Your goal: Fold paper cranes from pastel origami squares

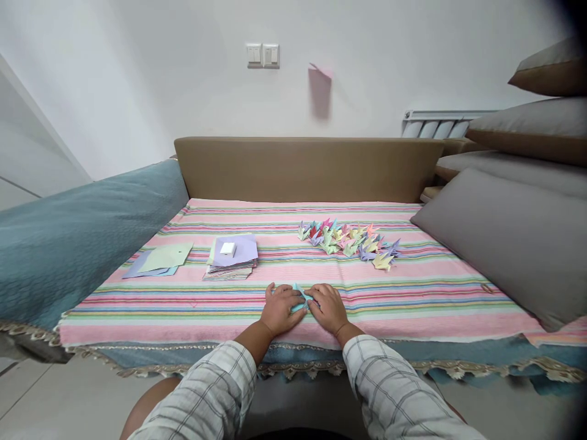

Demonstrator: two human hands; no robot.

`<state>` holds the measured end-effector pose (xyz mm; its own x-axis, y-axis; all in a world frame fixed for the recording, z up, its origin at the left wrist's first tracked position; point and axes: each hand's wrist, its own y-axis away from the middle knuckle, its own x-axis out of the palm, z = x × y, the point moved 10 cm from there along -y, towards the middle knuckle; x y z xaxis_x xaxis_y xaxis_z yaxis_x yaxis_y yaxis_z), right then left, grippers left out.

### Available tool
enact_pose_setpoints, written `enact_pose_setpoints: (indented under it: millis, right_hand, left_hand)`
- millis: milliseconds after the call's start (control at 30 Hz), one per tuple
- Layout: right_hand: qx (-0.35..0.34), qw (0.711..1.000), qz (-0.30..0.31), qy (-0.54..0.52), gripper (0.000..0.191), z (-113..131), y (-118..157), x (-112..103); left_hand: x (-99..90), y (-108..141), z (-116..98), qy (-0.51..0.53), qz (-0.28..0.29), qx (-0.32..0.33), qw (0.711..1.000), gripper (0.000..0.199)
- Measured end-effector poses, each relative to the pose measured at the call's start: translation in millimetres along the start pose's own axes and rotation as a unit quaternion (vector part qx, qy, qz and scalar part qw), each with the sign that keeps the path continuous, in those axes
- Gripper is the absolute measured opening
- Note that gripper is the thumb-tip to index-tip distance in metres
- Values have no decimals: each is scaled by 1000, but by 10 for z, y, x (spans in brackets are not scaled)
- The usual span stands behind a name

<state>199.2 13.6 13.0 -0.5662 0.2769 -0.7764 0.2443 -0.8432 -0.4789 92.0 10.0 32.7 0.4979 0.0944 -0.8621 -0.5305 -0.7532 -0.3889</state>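
A small piece of light-blue folded paper (298,305) lies on the striped cloth near the seat's front edge. My left hand (281,307) covers its left side, with the fingers and thumb pressing on it. From the right, my right hand (328,307) holds the other side, fingers curled down against it. The fingers hide much of the paper, so its exact folded shape cannot be made out. Beyond my hands, to the right, lies a cluster of several folded paper cranes (348,238) in many colours.
To the left is a stack of paper sheets (230,269) topped by a small white object (228,249). Loose green and blue sheets (165,258) lie farther left. Grey cushions (504,238) pile up at the right. A brown backrest (307,170) closes the far side.
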Motion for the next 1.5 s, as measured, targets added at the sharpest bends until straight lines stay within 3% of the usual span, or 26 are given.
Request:
enact_pose_setpoints:
  millis: [233,533,733,1067,1500]
  right_hand:
    - [-4,1000,3,6,25,0,1,13]
    - [0,1000,-2,11,24,-12,3,17]
    - [1,1000,4,7,23,-6,-2,19]
    - [1,1000,2,23,22,-14,-11,30]
    - [3,1000,-6,30,21,-50,-1,49]
  left_hand:
    - [48,12,-15,-3,6,19,1000,35]
    - [39,-6,22,2,5,-5,1000,16]
    - [23,-22,145,-9,-11,-46,999,27]
    - [97,-52,215,10,28,-56,998,45]
    - [144,-89,273,28,57,-85,994,44]
